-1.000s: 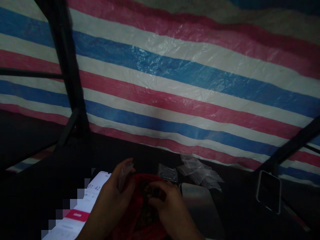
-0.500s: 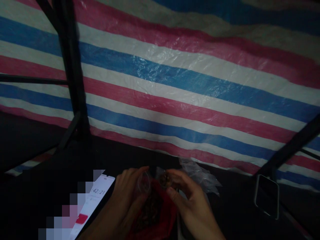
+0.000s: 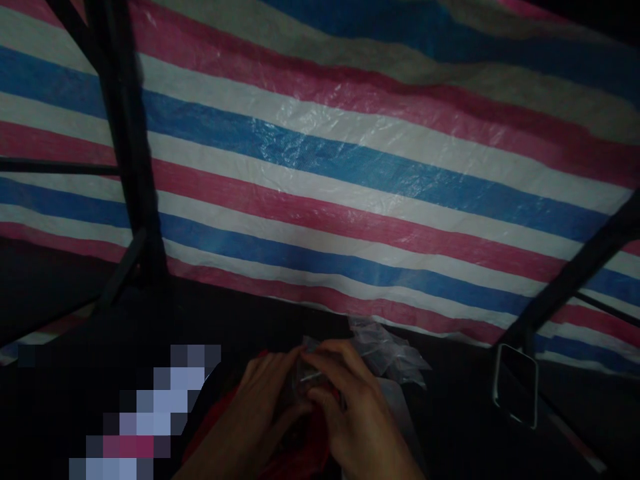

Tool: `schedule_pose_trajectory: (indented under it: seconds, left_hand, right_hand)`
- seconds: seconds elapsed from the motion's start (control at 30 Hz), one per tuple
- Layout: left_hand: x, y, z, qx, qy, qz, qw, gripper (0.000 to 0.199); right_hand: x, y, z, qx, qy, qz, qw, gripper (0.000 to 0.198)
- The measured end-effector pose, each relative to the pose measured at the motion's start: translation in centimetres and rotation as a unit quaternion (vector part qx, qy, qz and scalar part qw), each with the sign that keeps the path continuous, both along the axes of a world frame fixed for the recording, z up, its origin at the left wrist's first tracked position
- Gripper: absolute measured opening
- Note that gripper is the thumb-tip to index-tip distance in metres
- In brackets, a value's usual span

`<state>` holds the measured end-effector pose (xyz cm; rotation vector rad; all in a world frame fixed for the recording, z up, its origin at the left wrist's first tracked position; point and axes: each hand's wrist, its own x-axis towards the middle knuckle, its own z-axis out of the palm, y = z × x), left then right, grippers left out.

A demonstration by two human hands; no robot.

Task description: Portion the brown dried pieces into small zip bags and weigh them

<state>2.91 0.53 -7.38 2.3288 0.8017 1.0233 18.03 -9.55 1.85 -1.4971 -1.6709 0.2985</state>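
Observation:
Low in the middle of the view, my left hand (image 3: 267,390) and my right hand (image 3: 353,383) meet around a small clear plastic container (image 3: 307,377). The fingers of both are curled and closed on it. Its contents are mostly hidden by the fingers and the dim light. Beneath the hands lies a red bag (image 3: 213,427), its opening mostly covered by them. Crumpled clear plastic bags (image 3: 387,350) lie just beyond my right hand.
A dark-screened phone (image 3: 517,387) lies at the right. A lit, pixelated screen (image 3: 165,400) is at the left. Behind the dark surface hangs a striped plastic sheet (image 3: 340,200), with dark frame poles (image 3: 125,167) on either side. Something pale (image 3: 403,403) shows beside my right wrist.
My hands have come together. The clear round piece in the left and the small clear container with brown bits in the right now meet. The view has shifted slightly.

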Motion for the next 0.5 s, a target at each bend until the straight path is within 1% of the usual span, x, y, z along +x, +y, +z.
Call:
schedule_pose_trajectory:
  seconds: [0.07, 0.13, 0.23, 0.3, 0.4, 0.47, 0.5]
  left_hand:
    - [0.0, 0.3, -0.6, -0.021, -0.018, 0.014, 1.000, 0.045]
    - [0.0, 0.4, -0.7, -0.061, -0.039, 0.024, 0.997, 0.048]
    - [-0.1, 0.1, -0.3, -0.112, -0.062, 0.037, 0.991, 0.049]
    - [-0.2, -0.2, 0.2, -0.131, -0.069, 0.036, 0.988, 0.048]
    - [-0.4, -0.5, 0.7, -0.152, -0.078, 0.031, 0.985, 0.046]
    - [-0.7, -0.5, 1.1, -0.166, -0.089, 0.034, 0.982, 0.047]
    - [-0.9, -0.4, 1.5, -0.174, -0.098, 0.045, 0.979, 0.048]
  right_hand:
    - [0.1, 0.1, -0.1, 0.005, -0.028, -0.007, 1.000, 0.061]
    - [0.0, 0.1, -0.2, 0.006, -0.053, -0.022, 0.998, 0.058]
    - [-0.2, 0.1, -0.4, 0.011, -0.088, -0.035, 0.995, 0.058]
    - [-0.4, 0.0, -0.5, 0.008, -0.099, -0.035, 0.994, 0.061]
    - [-0.5, 0.0, -0.5, 0.020, -0.089, -0.029, 0.995, 0.060]
    - [-0.3, 0.0, -0.5, 0.056, -0.063, -0.041, 0.996, 0.054]
    - [-0.1, 0.1, -0.5, 0.077, -0.044, -0.060, 0.994, 0.050]
